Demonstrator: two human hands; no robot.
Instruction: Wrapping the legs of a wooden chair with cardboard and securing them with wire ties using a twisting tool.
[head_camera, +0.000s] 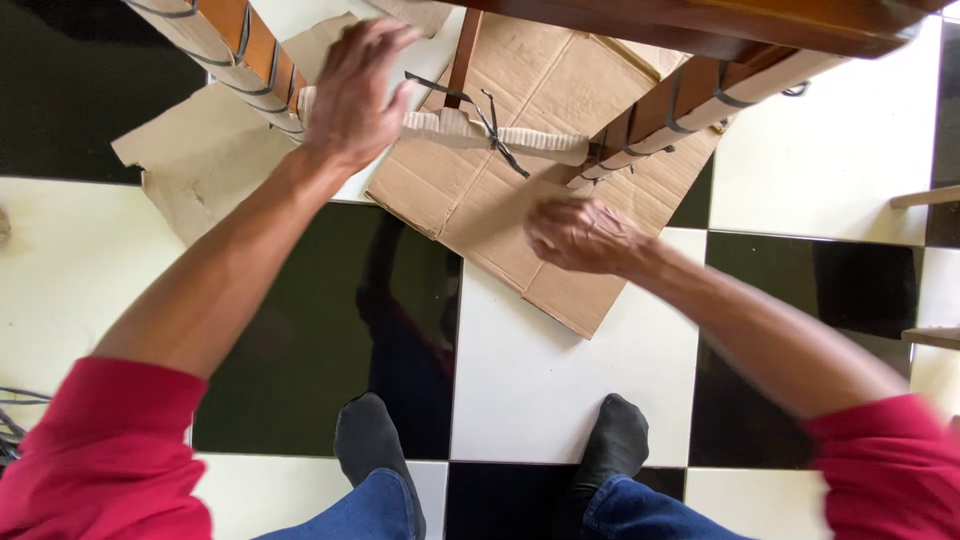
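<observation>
Left hand (355, 95) grip closed around the paper-wrapped chair rung (480, 133) near the left leg (235, 50). Right hand (580, 235) grip state indeterminate, hovering just below the rung, above flattened cardboard (520, 220) on the checkered floor (540, 370).

Glossy tiled floor (540, 380), matt corrugated cardboard (520, 200), polished wooden chair leg (690, 100)

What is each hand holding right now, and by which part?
The left hand grips the paper-wrapped wooden furniture rail at its left end, beside the wrapped leg. The right hand hovers below the rail over the brown cardboard sheet, apparently holding nothing.
</observation>
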